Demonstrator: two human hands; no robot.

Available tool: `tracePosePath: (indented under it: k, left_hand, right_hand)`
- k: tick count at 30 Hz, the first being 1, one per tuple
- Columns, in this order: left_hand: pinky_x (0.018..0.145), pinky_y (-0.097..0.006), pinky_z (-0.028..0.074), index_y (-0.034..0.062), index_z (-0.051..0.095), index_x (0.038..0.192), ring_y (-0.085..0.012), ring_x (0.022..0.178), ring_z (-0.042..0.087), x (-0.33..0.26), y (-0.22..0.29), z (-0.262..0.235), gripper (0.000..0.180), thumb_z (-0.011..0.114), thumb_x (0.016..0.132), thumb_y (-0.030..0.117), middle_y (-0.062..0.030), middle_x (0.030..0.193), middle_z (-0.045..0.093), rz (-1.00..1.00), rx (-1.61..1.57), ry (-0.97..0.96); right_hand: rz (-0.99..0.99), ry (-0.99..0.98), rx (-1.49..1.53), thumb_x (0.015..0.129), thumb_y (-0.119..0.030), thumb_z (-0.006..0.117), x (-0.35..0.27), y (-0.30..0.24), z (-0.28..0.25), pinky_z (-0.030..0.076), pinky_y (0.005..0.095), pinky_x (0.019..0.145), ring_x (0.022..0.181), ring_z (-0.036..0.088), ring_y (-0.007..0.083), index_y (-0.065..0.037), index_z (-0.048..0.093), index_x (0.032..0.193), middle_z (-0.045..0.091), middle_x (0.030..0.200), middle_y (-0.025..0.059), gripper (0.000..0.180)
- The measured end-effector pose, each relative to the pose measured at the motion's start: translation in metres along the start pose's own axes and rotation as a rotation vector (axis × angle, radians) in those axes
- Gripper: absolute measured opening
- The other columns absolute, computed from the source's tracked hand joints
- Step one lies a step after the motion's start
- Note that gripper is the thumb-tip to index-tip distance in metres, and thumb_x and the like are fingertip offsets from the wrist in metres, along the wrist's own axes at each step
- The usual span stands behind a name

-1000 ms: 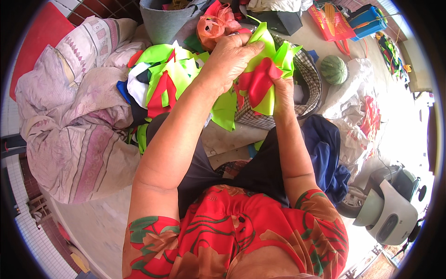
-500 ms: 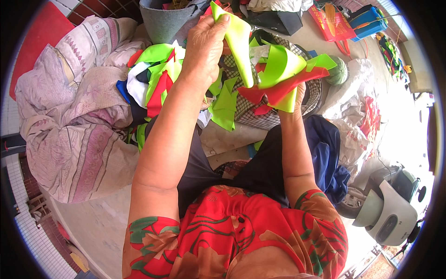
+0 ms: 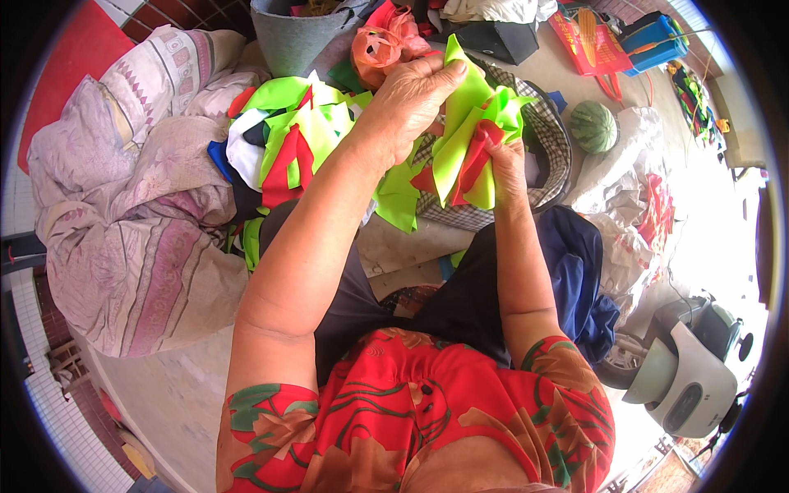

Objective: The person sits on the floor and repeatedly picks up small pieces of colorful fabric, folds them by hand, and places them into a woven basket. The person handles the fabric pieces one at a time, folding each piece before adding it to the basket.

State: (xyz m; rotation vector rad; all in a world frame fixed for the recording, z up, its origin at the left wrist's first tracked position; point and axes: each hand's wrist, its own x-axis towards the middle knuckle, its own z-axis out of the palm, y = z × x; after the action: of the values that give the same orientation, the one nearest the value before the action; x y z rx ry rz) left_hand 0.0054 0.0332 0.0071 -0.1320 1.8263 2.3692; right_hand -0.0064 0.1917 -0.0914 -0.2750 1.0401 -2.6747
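Note:
My left hand (image 3: pixel 415 99) pinches the upper end of a bright lime-green fabric scrap (image 3: pixel 465 86) between thumb and fingers. Close beside it, my right hand (image 3: pixel 508 168) is closed on a bunch of fabric scraps, with a red fabric scrap (image 3: pixel 474 164) and lime-green pieces under its thumb. The two hands' pieces touch and overlap, so where one ends is hard to tell. Below them sits a checked cloth bag (image 3: pixel 552 156) with its mouth open. More lime-green scraps (image 3: pixel 399 201) lie at the bag's left side.
A heap of green, red, white and blue scraps (image 3: pixel 283 135) lies left of the bag. Further left is a large patterned quilt (image 3: pixel 156 214). A grey bucket (image 3: pixel 296 37), an orange-red plastic bag (image 3: pixel 386 45) and a watermelon (image 3: pixel 593 126) stand beyond. White plastic sheeting (image 3: pixel 629 156) lies right.
My left hand has moved right with its green scrap, toward my right hand. The pieces in my right hand are now bunched upright rather than spread to the right.

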Motion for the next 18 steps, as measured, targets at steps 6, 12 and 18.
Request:
tracePosePath:
  k: [6,12,18]
  left_hand:
    - [0.063,-0.026,0.047,0.0049,0.065,0.099,-0.0070,0.074,0.056,0.002,-0.002,-0.002,0.037,0.056,0.090,0.040,-0.0005,0.083,0.062,0.122,0.028,-0.024]
    - [0.069,-0.024,0.050,0.0022,0.066,0.092,-0.0121,0.074,0.063,-0.002,0.015,-0.008,0.049,0.052,0.089,0.049,-0.0058,0.084,0.065,-0.001,0.099,-0.401]
    - [0.067,-0.022,0.049,0.0001,0.064,0.089,-0.0116,0.071,0.062,0.007,-0.004,-0.014,0.029,0.064,0.086,0.029,-0.0042,0.080,0.064,0.299,0.472,-0.014]
  right_hand:
    - [0.007,0.051,-0.110,0.079,-0.005,0.069,0.004,0.013,-0.013,0.051,0.0308,0.083,0.093,0.062,0.0168,-0.007,0.053,0.119,0.063,0.107,0.0067,0.043]
    - [0.163,0.036,0.295,0.083,-0.037,0.065,0.011,0.011,-0.031,0.048,0.0398,0.089,0.100,0.056,0.0220,-0.008,0.049,0.119,0.055,0.117,0.0090,0.049]
    - [0.166,-0.081,0.476,0.082,-0.021,0.067,0.010,0.007,-0.030,0.049,0.0374,0.088,0.104,0.055,0.0222,-0.011,0.053,0.108,0.055,0.109,0.0072,0.031]
